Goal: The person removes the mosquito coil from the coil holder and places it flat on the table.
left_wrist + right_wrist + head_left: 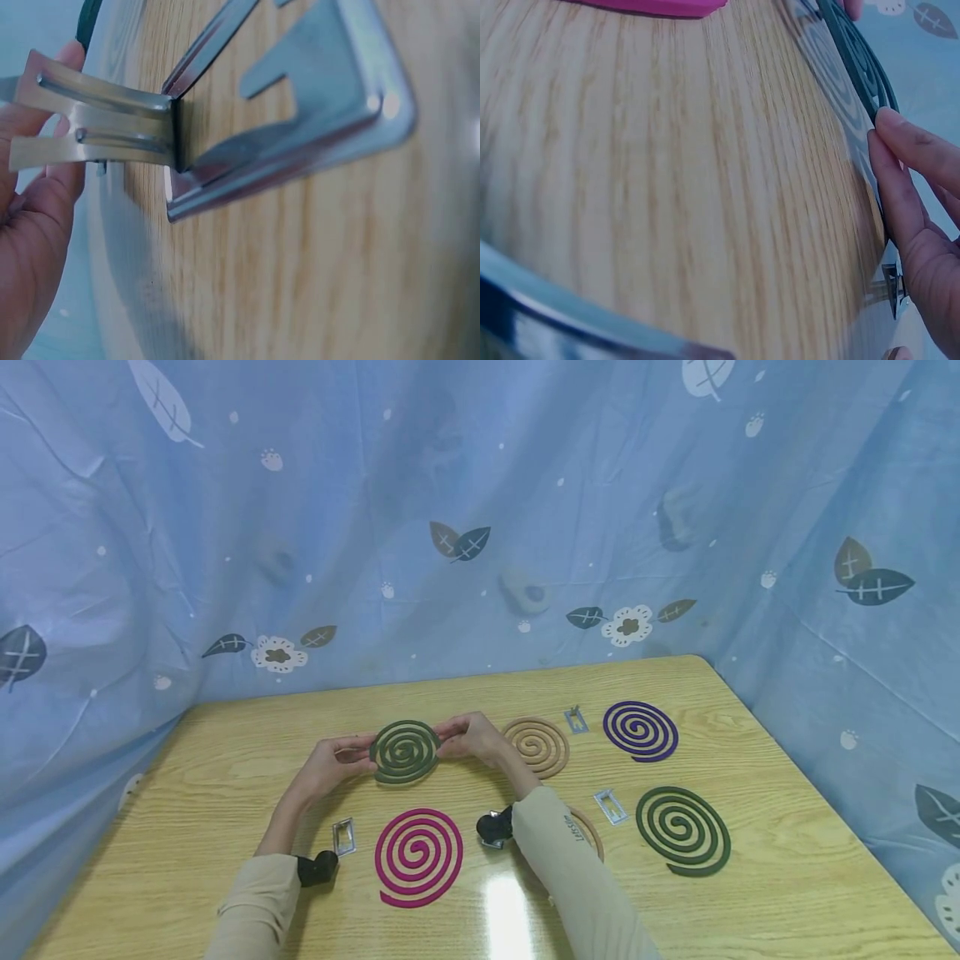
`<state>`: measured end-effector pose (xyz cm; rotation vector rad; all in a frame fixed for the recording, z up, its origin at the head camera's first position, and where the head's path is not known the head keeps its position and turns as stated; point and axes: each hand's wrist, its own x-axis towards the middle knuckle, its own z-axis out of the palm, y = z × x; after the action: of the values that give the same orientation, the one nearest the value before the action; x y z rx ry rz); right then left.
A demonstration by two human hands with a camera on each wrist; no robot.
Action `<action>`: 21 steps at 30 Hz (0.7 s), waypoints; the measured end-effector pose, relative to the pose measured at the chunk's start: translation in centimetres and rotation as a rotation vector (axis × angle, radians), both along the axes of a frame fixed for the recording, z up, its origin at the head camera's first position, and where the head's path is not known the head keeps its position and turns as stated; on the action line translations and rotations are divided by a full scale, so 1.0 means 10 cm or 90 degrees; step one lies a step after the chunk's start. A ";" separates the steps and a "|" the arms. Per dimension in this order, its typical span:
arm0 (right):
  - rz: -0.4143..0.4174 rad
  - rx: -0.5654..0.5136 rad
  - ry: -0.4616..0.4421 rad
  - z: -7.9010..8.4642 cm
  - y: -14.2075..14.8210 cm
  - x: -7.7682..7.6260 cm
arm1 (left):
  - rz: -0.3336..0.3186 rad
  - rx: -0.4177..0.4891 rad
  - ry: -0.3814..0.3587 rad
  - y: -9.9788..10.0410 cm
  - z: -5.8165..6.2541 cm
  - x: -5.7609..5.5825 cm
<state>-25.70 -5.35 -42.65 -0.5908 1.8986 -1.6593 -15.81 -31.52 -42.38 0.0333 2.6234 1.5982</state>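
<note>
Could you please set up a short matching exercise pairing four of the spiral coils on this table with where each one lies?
Things:
1. dark green coil
2. pink coil
3. purple coil
4. tan coil

Places:
A. far right part of the table, beside a small metal stand
B. held at its edges between the left hand and right hand
C. just right of the right hand
D. flat near the front edge, between the two forearms

Pairs: 1-B, 2-D, 3-A, 4-C
</note>
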 end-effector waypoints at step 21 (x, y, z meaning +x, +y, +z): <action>-0.015 0.145 0.083 0.12 -0.08 0.02 | -0.032 -0.019 -0.003 0.01 0.01 -0.01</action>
<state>-25.46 -6.13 -41.41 -0.5980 2.1593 -1.4213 -15.90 -31.43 -42.32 0.0928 2.6209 1.5402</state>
